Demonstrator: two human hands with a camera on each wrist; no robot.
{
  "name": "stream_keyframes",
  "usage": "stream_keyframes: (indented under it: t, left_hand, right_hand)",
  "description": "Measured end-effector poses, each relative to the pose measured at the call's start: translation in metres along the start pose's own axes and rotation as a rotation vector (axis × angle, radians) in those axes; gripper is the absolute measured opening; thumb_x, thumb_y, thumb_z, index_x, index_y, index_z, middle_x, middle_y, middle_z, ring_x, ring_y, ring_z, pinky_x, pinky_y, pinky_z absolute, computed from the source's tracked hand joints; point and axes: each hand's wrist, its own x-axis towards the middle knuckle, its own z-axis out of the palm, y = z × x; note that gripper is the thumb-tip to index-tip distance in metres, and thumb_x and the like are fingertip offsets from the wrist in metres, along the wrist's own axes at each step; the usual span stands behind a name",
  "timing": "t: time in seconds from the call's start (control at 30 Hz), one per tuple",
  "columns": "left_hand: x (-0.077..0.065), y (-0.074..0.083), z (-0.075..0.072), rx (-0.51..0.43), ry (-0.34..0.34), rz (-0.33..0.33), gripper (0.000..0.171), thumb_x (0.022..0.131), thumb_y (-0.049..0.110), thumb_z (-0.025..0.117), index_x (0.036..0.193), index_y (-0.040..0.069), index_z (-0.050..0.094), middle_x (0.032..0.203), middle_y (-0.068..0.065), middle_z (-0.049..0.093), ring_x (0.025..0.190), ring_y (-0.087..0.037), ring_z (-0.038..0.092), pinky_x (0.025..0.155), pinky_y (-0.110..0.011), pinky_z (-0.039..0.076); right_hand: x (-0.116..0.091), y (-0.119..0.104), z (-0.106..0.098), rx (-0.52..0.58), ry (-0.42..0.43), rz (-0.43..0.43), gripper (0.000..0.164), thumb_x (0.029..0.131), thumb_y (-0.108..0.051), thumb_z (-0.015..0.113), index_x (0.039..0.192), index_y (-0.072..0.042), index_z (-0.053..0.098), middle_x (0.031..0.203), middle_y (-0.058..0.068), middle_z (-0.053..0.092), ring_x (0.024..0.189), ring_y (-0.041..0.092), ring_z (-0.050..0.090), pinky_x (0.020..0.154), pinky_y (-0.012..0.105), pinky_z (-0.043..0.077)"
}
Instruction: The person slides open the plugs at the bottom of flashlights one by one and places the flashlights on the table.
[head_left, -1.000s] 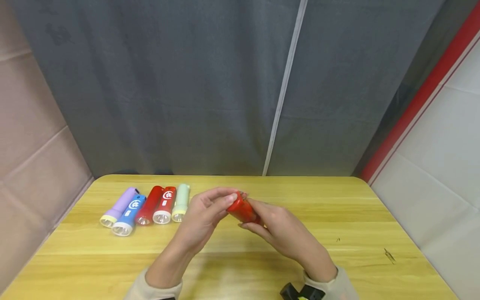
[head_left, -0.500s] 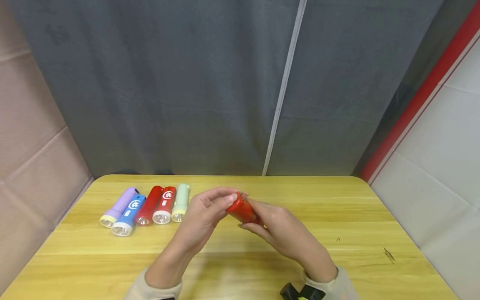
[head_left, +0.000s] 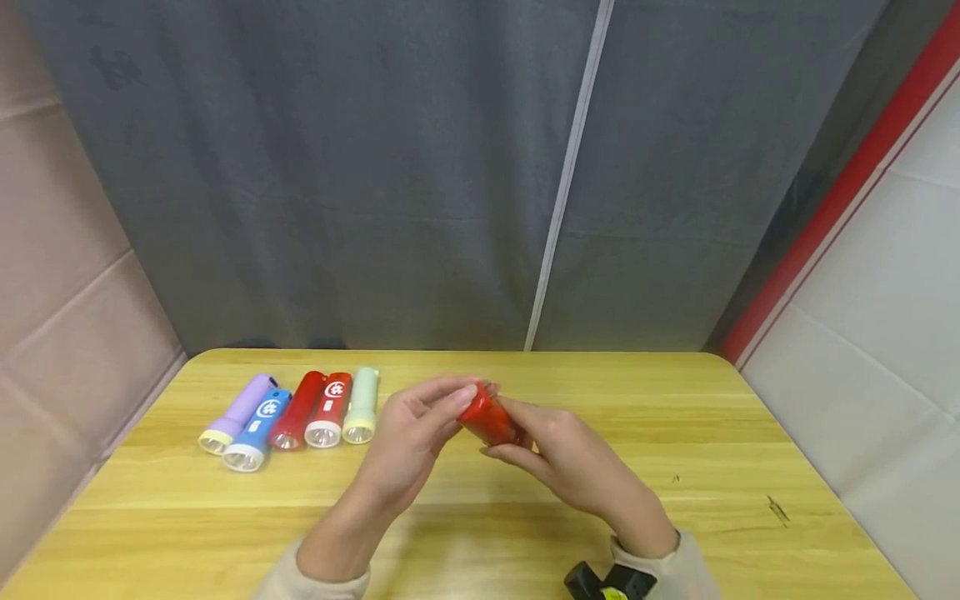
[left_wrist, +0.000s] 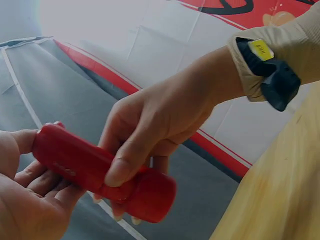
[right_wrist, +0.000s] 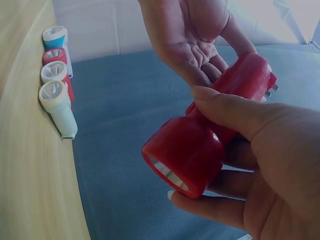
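Note:
Both hands hold a red flashlight (head_left: 489,419) tilted above the table. My left hand (head_left: 408,442) pinches its tail end, thumb on top and fingers beneath. My right hand (head_left: 577,458) grips it close to the wider lamp head (right_wrist: 187,155), with the thumb laid across the neck. Two metal plug prongs (right_wrist: 272,91) stick out at the tail end in the right wrist view. Faint lettering shows on the body (left_wrist: 75,162) in the left wrist view.
On the table's left side lie several flashlights side by side: a lavender one (head_left: 243,408), a blue one (head_left: 262,425), a dark red one (head_left: 302,408), a red one with a white rim (head_left: 330,408) and a mint one (head_left: 363,404). A grey curtain (head_left: 375,208) hangs behind.
The red flashlight and both hands have shifted very slightly to the right. Their hold looks the same, and the row of flashlights stays put.

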Motion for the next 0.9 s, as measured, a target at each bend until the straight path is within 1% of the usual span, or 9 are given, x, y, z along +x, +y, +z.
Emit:
stream_keyframes:
  t: [0.13,0.23,0.3,0.47,0.6,0.67,0.83,0.9]
  left_hand:
    - [0.0000,-0.0008,0.0006,-0.029,-0.030,0.028,0.029,0.102,0.014,0.058,0.125,-0.001,0.067,0.116,0.003,0.076,0.119,-0.017,0.068,0.107,-0.028,0.051]
    - [-0.0010,0.0010,-0.0009,-0.048,-0.062,0.048,0.025,0.102,0.012,0.055,0.121,0.007,0.071,0.118,0.003,0.076,0.119,-0.016,0.068,0.107,-0.026,0.051]
    - [-0.0015,0.0017,-0.0016,-0.057,-0.073,0.055,0.025,0.102,0.011,0.054,0.119,0.011,0.072,0.118,0.003,0.076,0.119,-0.016,0.068,0.107,-0.026,0.051]
    - [-0.0011,0.0015,-0.0016,-0.051,-0.075,0.042,0.023,0.102,0.011,0.055,0.118,0.012,0.072,0.118,0.003,0.076,0.119,-0.015,0.068,0.106,-0.026,0.052]
    - [-0.0010,0.0017,-0.0018,-0.039,-0.070,0.036,0.023,0.102,0.010,0.056,0.119,0.011,0.072,0.118,0.004,0.076,0.117,-0.014,0.069,0.104,-0.026,0.053]
    - [-0.0013,0.0019,-0.0016,-0.038,-0.071,0.037,0.023,0.102,0.010,0.056,0.118,0.012,0.072,0.118,0.004,0.076,0.116,-0.014,0.069,0.104,-0.026,0.054]
    - [-0.0013,0.0013,-0.0014,-0.039,-0.087,0.046,0.024,0.102,0.009,0.056,0.116,0.016,0.073,0.117,0.006,0.076,0.113,-0.012,0.070,0.104,-0.026,0.054]
    - [-0.0010,0.0006,-0.0021,-0.037,-0.090,0.049,0.024,0.102,0.008,0.056,0.115,0.017,0.073,0.116,0.006,0.076,0.112,-0.011,0.070,0.103,-0.026,0.054]
  right_hand:
    - [-0.0008,0.0009,-0.0025,-0.002,0.018,-0.029,0.035,0.091,-0.025,0.075,0.123,-0.013,0.065,0.099,-0.002,0.075,0.075,0.001,0.060,0.069,0.016,0.056]
    - [-0.0005,0.0004,-0.0033,0.004,0.030,-0.056,0.035,0.091,-0.023,0.075,0.123,-0.012,0.065,0.098,-0.001,0.075,0.075,0.001,0.061,0.068,0.016,0.056]
    - [-0.0005,-0.0001,-0.0037,0.011,0.032,-0.063,0.035,0.091,-0.022,0.076,0.123,-0.012,0.065,0.097,-0.002,0.075,0.074,0.000,0.060,0.068,0.016,0.056]
    - [-0.0013,-0.0011,-0.0045,0.006,0.028,-0.053,0.036,0.090,-0.021,0.076,0.123,-0.012,0.065,0.098,-0.001,0.075,0.074,0.000,0.060,0.067,0.015,0.056]
    - [-0.0024,-0.0015,-0.0049,-0.008,0.018,-0.038,0.039,0.091,-0.025,0.075,0.127,-0.014,0.065,0.103,0.000,0.076,0.076,0.001,0.061,0.069,0.019,0.058]
    - [-0.0031,-0.0020,-0.0054,-0.014,0.012,-0.031,0.040,0.092,-0.028,0.073,0.129,-0.014,0.064,0.104,0.000,0.076,0.077,0.002,0.062,0.070,0.021,0.059]
    - [-0.0044,-0.0027,-0.0080,-0.023,0.004,-0.033,0.042,0.092,-0.026,0.074,0.130,-0.014,0.064,0.105,0.001,0.076,0.077,0.002,0.062,0.070,0.024,0.060]
    - [-0.0040,-0.0024,-0.0088,-0.026,0.002,-0.037,0.042,0.092,-0.026,0.074,0.131,-0.014,0.064,0.105,0.000,0.076,0.077,0.002,0.062,0.070,0.022,0.060]
